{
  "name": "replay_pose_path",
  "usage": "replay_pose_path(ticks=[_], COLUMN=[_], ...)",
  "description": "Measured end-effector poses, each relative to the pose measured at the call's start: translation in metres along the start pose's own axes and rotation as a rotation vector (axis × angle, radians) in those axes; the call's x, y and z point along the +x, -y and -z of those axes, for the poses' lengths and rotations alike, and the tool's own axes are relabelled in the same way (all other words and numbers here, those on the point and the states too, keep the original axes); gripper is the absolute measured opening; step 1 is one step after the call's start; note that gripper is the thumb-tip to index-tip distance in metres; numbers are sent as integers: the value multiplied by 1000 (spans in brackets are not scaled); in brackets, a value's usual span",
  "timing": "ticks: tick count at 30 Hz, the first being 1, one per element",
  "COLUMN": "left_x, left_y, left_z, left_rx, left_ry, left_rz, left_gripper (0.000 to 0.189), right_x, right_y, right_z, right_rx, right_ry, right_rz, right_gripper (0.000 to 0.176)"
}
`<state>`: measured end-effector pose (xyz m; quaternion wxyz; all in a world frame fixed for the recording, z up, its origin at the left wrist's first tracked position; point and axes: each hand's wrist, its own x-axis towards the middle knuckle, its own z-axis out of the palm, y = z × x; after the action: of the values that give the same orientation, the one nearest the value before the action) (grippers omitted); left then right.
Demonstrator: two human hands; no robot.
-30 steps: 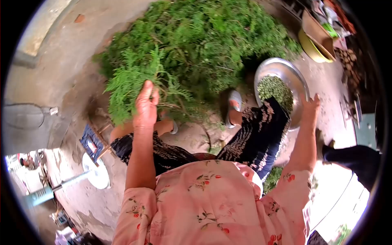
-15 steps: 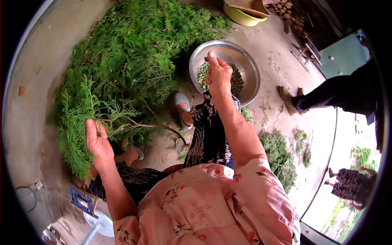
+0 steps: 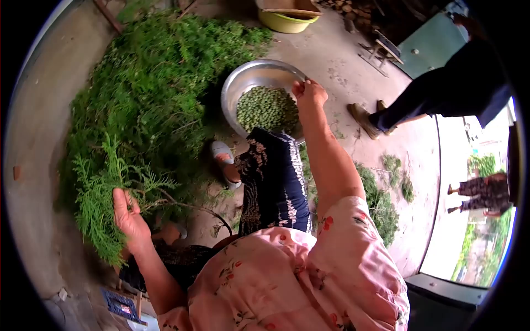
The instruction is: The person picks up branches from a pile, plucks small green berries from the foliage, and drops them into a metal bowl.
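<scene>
My left hand [image 3: 131,220] is closed around a leafy green conifer branch [image 3: 102,196], whose bare brown stem curves toward my lap. To the right, a wide metal basin [image 3: 236,83] stands on the floor with many small round green cones or seeds [image 3: 268,109] inside. My right hand [image 3: 311,92] is at the basin's right rim, its fingers drawn together. Whether it pinches something small or touches the rim, I cannot make out. A large heap of cut green branches [image 3: 154,77] lies beyond my left hand.
A yellow tub [image 3: 287,23] with a brown board on it stands at the back. Another person's dark trouser leg and shoe [image 3: 364,120] are to the right. Loose sprigs [image 3: 381,212] lie beside me on the floor. Farther off, someone stands outside near the doorway.
My right hand has moved from above the basin's middle to its right rim, uncovering more of the green contents. My left hand still holds the branch. The view has shifted somewhat.
</scene>
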<state>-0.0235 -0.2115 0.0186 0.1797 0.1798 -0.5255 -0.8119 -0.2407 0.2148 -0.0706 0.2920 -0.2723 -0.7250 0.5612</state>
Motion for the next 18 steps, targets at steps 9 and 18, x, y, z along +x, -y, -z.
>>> replay_pose_path(ticks=[9, 18], left_x=[2, 13], left_y=[8, 18], left_z=[-36, -64], left_rx=[71, 192], left_ry=[97, 128], left_rz=[42, 32], left_gripper=[21, 26], right_x=[-26, -23], right_y=[54, 51], right_z=[8, -13], right_rx=[440, -172], right_ry=[-102, 354], right_rz=[-750, 252], right_gripper=[30, 35])
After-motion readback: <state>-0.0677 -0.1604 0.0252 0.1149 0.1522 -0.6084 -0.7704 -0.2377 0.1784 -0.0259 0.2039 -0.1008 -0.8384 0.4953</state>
